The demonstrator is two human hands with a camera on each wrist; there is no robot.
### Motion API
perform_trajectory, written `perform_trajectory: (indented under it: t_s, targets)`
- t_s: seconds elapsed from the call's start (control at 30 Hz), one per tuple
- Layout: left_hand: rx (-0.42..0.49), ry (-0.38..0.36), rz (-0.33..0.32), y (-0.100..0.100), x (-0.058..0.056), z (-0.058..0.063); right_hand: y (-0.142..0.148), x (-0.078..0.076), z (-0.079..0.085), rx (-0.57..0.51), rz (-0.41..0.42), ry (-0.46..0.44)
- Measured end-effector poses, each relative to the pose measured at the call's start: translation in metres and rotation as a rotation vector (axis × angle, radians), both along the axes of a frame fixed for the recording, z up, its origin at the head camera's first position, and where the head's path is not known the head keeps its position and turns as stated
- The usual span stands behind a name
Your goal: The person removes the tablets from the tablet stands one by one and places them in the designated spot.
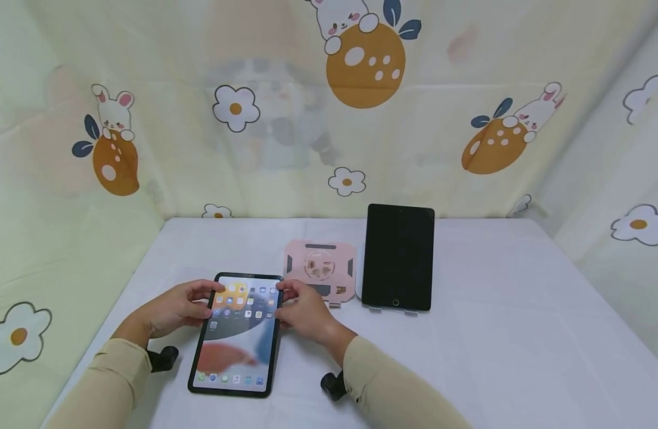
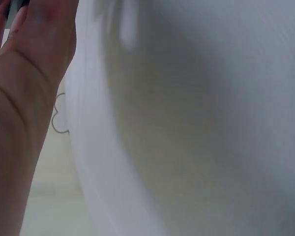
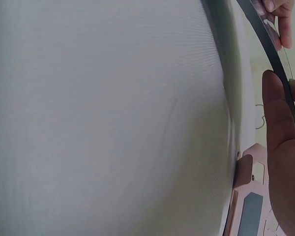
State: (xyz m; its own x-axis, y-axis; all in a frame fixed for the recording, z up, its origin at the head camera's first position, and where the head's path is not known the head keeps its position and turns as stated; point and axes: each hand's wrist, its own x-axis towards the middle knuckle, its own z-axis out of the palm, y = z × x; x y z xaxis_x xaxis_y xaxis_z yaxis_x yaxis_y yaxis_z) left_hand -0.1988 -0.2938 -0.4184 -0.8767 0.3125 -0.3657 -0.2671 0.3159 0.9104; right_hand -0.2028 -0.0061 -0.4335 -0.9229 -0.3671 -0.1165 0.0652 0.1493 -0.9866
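Note:
A black-rimmed tablet (image 1: 235,333) with its home screen lit is held by both hands near its upper corners. My left hand (image 1: 181,307) grips its left edge, fingers and thumb at the rim. The right hand (image 1: 307,310) pinches the right edge; in the right wrist view the thumb and fingers of that hand (image 3: 285,132) lie on both sides of the thin tablet edge (image 3: 265,39). In the left wrist view the left hand (image 2: 39,39) shows at the upper left, with only a small dark bit of the tablet beyond it.
A pink holder plate (image 1: 297,262) with grey pads and a round middle stands behind the right hand. Beside it, a second tablet (image 1: 399,256) with a dark screen leans upright on a stand. A white cloth covers the table (image 1: 495,357); a printed curtain (image 1: 286,149) hangs behind.

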Motion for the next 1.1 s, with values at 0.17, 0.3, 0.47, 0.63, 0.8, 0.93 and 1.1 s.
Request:
perform_trajectory:
  t_s: [0.17,0.3,0.47,0.63,0.8,0.93,1.1]
  targets:
    - [0.005,-0.021,0.021,-0.006,0.001,-0.002,-0.007,-0.001,-0.002,0.004,-0.004,-0.009]
    - [0.019,-0.025,0.023,-0.011,0.001,-0.003,-0.011,-0.002,-0.005,0.000,0.001,-0.017]
    - [0.014,-0.023,0.034,-0.015,0.001,-0.004,-0.016,-0.003,-0.008,-0.005,-0.003,-0.011]
    - [0.004,-0.039,0.069,-0.017,0.000,-0.006,-0.020,-0.004,-0.009,-0.023,-0.028,-0.028]
    - [0.009,-0.034,0.089,-0.020,-0.001,-0.008,-0.024,-0.004,-0.011,-0.002,-0.040,-0.029]
    - [-0.005,-0.017,0.081,-0.022,0.000,-0.009,-0.026,-0.005,-0.012,0.019,-0.041,-0.019]
    - [-0.037,0.000,0.088,-0.022,-0.001,-0.015,-0.027,-0.006,-0.016,0.039,-0.045,-0.007]
